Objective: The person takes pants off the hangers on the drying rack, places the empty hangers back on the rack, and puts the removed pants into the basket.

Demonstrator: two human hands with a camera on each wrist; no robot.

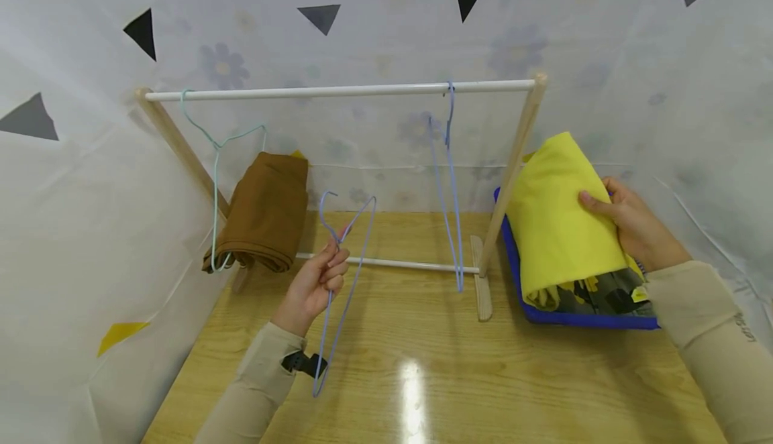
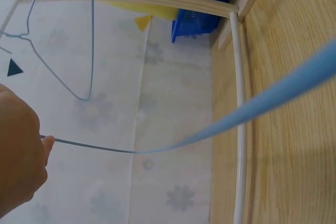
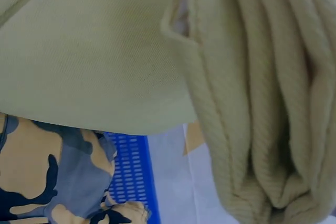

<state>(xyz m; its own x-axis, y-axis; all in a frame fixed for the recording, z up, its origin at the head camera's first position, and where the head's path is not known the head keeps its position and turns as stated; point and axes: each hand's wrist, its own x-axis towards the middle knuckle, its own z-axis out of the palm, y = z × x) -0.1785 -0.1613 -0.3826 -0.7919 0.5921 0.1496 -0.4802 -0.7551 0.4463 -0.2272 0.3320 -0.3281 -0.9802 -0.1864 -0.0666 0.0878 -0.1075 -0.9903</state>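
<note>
My left hand [image 1: 314,286] grips a light purple wire hanger [image 1: 366,243] just below its hook, the hanger hanging edge-on in front of the rack. In the left wrist view the hanger's wire [image 2: 236,116] runs across the picture, large and near. My right hand [image 1: 643,223] holds a folded yellow garment [image 1: 564,223] by its right side, thumb on top and the other fingers mostly hidden behind it. Under the yellow cloth a camouflage garment [image 1: 600,296] lies in a blue basket [image 1: 586,320]. The right wrist view shows mostly cloth, with the camouflage garment [image 3: 73,166] below.
A rack with a white rail [image 1: 338,92] and wooden legs stands on the wooden table [image 1: 513,390]. At its left, a folded brown garment [image 1: 260,209] hangs on a mint hanger [image 1: 215,182]. Another light purple hanger [image 1: 454,182] hangs bare near the right end.
</note>
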